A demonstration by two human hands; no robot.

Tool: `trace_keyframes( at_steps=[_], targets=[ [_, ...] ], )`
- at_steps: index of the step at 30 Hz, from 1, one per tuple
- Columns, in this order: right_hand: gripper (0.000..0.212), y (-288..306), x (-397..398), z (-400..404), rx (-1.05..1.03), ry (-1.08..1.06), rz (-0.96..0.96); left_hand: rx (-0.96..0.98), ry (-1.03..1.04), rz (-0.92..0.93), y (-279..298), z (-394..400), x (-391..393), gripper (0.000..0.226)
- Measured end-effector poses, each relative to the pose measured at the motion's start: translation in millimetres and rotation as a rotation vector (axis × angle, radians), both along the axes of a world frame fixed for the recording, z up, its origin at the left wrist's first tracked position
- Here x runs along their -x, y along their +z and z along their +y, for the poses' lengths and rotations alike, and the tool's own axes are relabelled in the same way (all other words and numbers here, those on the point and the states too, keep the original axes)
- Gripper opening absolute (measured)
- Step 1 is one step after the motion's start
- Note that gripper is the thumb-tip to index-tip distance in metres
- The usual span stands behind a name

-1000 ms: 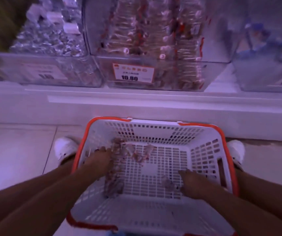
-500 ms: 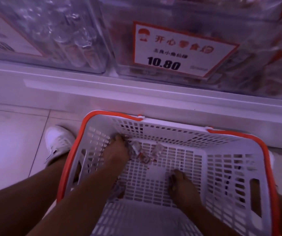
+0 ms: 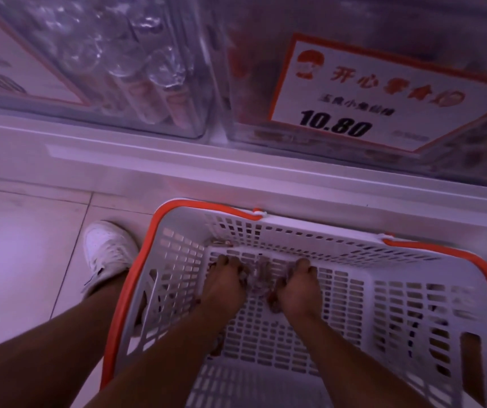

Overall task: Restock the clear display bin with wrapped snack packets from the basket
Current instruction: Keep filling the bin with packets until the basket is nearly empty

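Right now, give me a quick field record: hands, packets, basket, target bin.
left hand: in basket, fingers curled on packets
right hand: in basket, curled on packets
snack packets: small cluster gathered between both hands, near far wall
basket: white, orange rim, on floor below shelf
clear display bin: above, price tag reads 10.80

Tiled floor and white shelf ledge

The pale tiled floor carries a white basket with an orange rim, set against the base of the shelf, and a white shoe just left of it. On the white shelf above stand two clear bins, side by side, one bearing a price tag reading 10.80.
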State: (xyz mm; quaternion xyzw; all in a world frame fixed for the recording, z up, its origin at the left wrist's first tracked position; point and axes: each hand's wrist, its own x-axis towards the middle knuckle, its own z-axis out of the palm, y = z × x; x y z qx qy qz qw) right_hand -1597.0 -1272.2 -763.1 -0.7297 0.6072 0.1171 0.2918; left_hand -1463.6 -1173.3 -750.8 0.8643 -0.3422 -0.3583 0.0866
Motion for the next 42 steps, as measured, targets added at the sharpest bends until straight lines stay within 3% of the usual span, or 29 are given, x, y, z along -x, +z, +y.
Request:
trace_keyframes(
  at_steps=[3, 5, 8, 12, 15, 18, 21, 25, 29, 30, 32, 34, 36, 37, 39, 40, 42],
  targets=[
    [0.037, 0, 26, -12, 0.041, -0.089, -0.144, 0.073, 0.213, 0.054, 6, -10, 2, 0.013],
    [0.043, 2, 29, -11, 0.099, -0.077, -0.199, 0.060, 0.242, 0.044, 6, -12, 4, 0.016],
    [0.056, -1, 5, 6, 0.036, 0.041, -0.229, -0.013, 0.127, 0.041, 5, -12, 15, 0.030],
    [0.056, -9, -34, 27, -0.118, 0.030, -0.173, 0.025, 0.274, 0.232, 5, -11, 22, 0.057],
    [0.058, -11, -38, 25, -0.189, -0.045, -0.155, 0.081, 0.262, 0.339, -1, -9, 16, 0.035],
    [0.029, -5, -39, 21, -0.297, -0.215, -0.292, 0.170, 0.332, 0.495, -4, -12, 18, 0.047],
    [0.017, 6, -37, 19, -0.451, -0.461, -0.355, 0.188, 0.656, 0.715, 9, -16, 20, 0.059],
    [0.024, 25, -25, 12, -0.685, -0.807, -0.511, 0.260, 0.908, 0.971, 22, -19, 20, 0.043],
    [0.038, 40, -25, 13, -0.895, -0.916, -0.549, 0.273, 0.966, 1.011, 43, -34, 31, 0.018],
    [0.038, 42, -30, 14, -0.859, -0.901, -0.549, 0.282, 0.980, 1.066, 49, -37, 33, 0.016],
    [0.029, 49, -33, 13, -0.634, -0.564, -0.524, 0.315, 0.971, 1.116, 51, -37, 31, 0.017],
    [0.026, 53, -29, 13, -0.393, -0.079, -0.506, 0.310, 0.865, 1.021, 50, -34, 25, 0.027],
    [0.038, 56, -22, 15, -0.410, 0.124, -0.524, 0.271, 0.829, 0.918, 49, -31, 21, 0.038],
    [0.054, 57, -19, 17, -0.516, 0.107, -0.534, 0.266, 0.855, 0.901, 48, -30, 20, 0.035],
    [0.084, 58, -17, 21, -0.749, -0.136, -0.591, 0.270, 0.904, 0.892, 48, -24, 17, 0.025],
    [0.085, 59, -17, 18, -0.812, -0.327, -0.628, 0.272, 0.920, 0.915, 47, -19, 15, 0.023],
    [0.070, 56, -9, 10, -0.713, -0.592, -0.674, 0.254, 0.948, 0.987, 47, -9, 7, 0.022]
  ],
)
